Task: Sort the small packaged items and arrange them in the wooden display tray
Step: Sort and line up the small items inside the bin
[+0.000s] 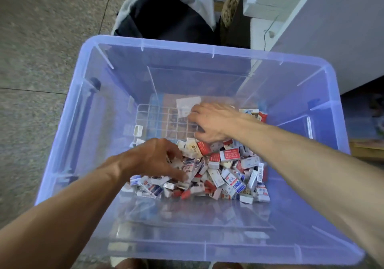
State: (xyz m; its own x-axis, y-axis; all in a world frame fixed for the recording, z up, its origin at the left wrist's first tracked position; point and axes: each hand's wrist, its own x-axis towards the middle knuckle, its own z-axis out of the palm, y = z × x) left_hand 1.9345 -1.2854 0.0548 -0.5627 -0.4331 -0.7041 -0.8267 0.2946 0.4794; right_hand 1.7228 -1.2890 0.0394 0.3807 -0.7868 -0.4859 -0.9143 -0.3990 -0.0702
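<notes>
A heap of small packaged boxes [226, 171], red, white and blue, fills the near right part of a translucent blue plastic bin [87, 102]. My left hand [153, 160] digs into the heap's left side, fingers and thumb curled round a few blurred boxes. My right hand [209, 121] reaches over the heap's far edge with its fingers bent down; what lies under the palm is hidden. A single white box [138, 130] lies apart on the bin's gridded floor [164, 117]. No wooden tray is clearly in view.
A white paper slip [187, 104] lies on the bin floor beyond my right hand. Behind the bin stands a grey and black bag [166, 15]. White furniture [324, 30] rises at the right, with a brown wooden edge [367, 149] below it. The floor is speckled tile.
</notes>
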